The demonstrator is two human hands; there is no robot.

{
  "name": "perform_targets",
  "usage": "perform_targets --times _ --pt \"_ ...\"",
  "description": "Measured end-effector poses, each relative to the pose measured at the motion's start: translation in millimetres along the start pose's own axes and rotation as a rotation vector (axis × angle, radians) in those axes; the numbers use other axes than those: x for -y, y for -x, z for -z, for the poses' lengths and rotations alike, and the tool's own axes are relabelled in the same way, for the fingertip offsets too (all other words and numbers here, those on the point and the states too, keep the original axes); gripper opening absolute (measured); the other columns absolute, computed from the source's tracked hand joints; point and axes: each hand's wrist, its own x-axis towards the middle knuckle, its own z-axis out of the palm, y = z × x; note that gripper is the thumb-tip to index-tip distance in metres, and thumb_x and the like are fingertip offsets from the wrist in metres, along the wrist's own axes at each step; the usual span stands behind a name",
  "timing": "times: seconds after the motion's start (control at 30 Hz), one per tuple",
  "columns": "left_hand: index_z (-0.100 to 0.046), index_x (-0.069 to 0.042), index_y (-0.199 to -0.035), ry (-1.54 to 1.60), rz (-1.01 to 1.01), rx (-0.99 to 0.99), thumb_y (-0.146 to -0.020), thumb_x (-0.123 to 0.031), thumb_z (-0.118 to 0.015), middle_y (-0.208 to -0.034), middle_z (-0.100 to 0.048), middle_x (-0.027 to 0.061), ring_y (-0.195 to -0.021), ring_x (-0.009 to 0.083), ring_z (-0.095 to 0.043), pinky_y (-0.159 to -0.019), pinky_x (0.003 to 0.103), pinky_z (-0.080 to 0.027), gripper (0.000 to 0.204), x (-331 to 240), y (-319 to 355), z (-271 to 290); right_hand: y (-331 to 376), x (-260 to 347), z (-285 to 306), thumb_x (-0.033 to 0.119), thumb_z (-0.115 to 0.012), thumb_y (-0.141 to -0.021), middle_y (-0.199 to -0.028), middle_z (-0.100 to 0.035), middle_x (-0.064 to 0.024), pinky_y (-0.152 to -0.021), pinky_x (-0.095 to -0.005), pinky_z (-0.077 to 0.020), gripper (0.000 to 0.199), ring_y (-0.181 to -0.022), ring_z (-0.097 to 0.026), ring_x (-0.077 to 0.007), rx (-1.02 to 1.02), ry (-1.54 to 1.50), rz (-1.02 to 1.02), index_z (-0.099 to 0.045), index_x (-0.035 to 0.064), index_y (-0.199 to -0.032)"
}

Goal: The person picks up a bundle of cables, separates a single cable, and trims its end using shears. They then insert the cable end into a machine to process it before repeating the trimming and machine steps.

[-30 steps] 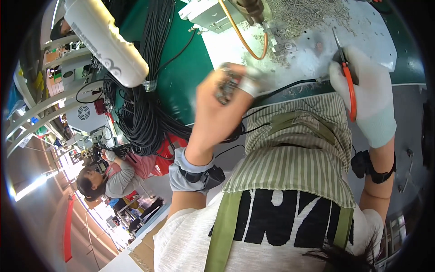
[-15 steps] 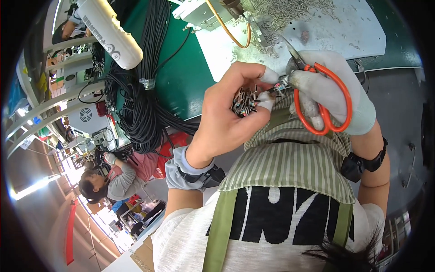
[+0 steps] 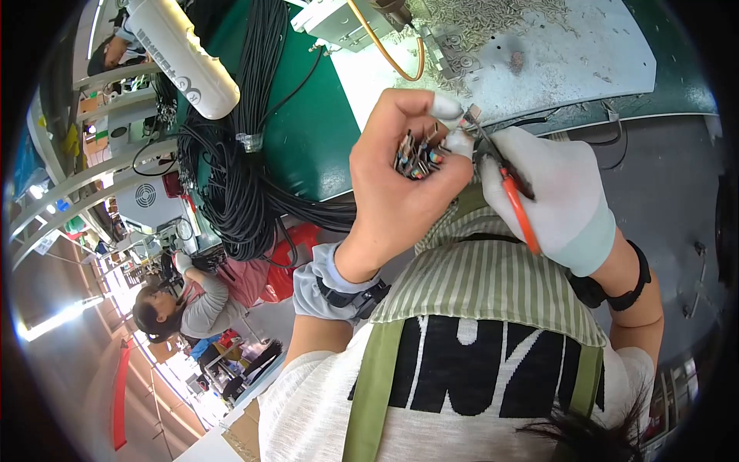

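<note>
My left hand (image 3: 389, 185), with white covers on some fingertips, is curled around a bundle of cable ends (image 3: 418, 158) tipped with small metal connectors and bits of coloured wire. One metal connector (image 3: 469, 120) stands out between its thumb and fingertips. My right hand (image 3: 558, 189), in a white glove, grips scissors (image 3: 520, 212) with orange-red handles. Their blades slant up to the left and meet or overlap that single connector; whether they touch it I cannot tell. The glove hides much of the handles.
Bundled black cables (image 3: 231, 200) hang over the left edge of the green table (image 3: 308, 138). A white board (image 3: 539, 85) bears many scattered small bits, beside a machine with an orange hose (image 3: 416, 73). A tube lamp (image 3: 185, 58) hangs upper left. Another person (image 3: 188, 308) sits at left.
My right hand has turned and lowered, bringing the scissors' blades from pointing up and away to the connector at my left fingertips. The left hand has shifted slightly, lifting that connector.
</note>
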Motion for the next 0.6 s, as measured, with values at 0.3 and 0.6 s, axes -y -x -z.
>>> perform_targets --times 0.3,0.6 --pt "-0.057 -0.001 -0.086 -0.035 -0.093 0.098 -0.073 0.007 -0.065 -0.074 -0.055 -0.0032 -0.063 0.0011 -0.045 -0.058 0.015 -0.036 0.017 2 4 7 1 4 -1 0.008 -0.062 -0.081 -0.061 -0.053 -0.0111 -0.05 -0.0301 -0.0418 0.009 -0.049 -0.05 -0.024 0.101 -0.322 -0.179 -0.061 0.0011 -0.086" --pt "-0.057 0.001 -0.087 -0.013 0.096 0.018 -0.073 0.004 -0.068 -0.073 -0.06 -0.0007 -0.066 0.0023 -0.051 -0.06 0.019 -0.044 0.018 14 1 4 -4 1 -16 0.013 -0.063 -0.082 -0.059 -0.053 -0.0127 -0.049 -0.0371 -0.0426 0.011 -0.053 -0.056 -0.0299 -0.134 0.167 0.018 -0.057 0.0044 -0.082"
